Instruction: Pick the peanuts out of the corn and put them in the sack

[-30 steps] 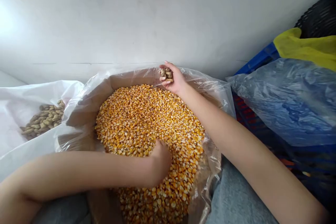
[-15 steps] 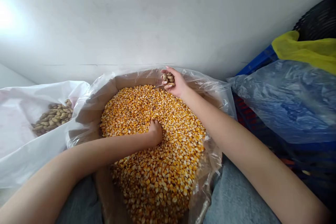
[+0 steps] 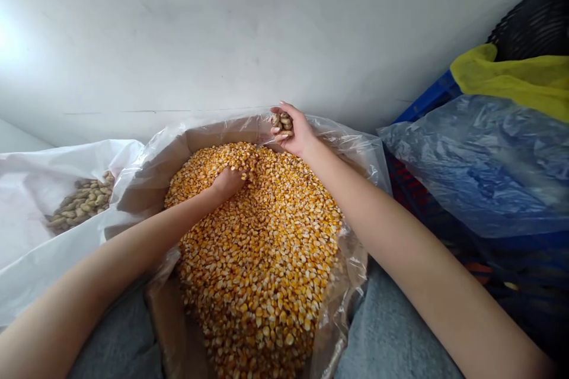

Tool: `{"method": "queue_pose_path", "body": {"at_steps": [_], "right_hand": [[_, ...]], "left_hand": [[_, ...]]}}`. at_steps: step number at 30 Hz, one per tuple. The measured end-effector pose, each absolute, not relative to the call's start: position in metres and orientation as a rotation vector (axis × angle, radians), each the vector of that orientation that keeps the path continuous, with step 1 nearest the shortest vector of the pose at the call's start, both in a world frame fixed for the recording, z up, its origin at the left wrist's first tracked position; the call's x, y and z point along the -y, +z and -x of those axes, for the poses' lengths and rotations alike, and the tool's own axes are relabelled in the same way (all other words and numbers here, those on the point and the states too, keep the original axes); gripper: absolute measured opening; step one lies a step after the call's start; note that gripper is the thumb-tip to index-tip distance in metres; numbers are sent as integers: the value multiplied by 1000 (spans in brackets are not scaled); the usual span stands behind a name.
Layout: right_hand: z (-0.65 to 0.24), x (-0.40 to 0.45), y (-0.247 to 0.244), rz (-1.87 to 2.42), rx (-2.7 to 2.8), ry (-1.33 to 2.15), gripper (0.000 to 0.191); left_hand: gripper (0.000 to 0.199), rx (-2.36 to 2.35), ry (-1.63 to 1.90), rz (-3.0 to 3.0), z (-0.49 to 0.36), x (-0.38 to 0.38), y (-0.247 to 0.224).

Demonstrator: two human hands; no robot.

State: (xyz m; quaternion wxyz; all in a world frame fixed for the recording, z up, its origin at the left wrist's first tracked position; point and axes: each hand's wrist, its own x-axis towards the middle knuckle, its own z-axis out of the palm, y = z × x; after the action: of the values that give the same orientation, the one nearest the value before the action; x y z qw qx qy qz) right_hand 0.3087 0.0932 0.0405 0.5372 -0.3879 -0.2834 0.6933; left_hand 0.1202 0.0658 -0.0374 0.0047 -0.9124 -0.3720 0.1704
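Peanuts (image 3: 281, 121) are held in the curled grip of the right hand (image 3: 297, 135), top center. The left hand (image 3: 227, 183) is sunk in corn (image 3: 262, 260), its grip hidden.

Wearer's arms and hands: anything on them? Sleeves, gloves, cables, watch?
Both arms are bare as far as the view shows: no sleeves, gloves, cables, watch or bracelets on the left hand or the right hand. No ring shows on the right hand; the left fingers are out of sight, so rings there can't be told.
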Motion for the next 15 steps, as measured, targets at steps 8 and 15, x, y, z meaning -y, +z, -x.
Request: {"method": "queue_pose_path", "body": {"at_steps": [8, 15], "right_hand": [[-311, -98, 45, 904, 677, 1624, 32], [-312, -98, 46, 894, 690, 1619, 34]], "left_hand": [[39, 1212, 333, 2727, -118, -65, 6], [22, 845, 1131, 2893, -157, 22, 53]]}}
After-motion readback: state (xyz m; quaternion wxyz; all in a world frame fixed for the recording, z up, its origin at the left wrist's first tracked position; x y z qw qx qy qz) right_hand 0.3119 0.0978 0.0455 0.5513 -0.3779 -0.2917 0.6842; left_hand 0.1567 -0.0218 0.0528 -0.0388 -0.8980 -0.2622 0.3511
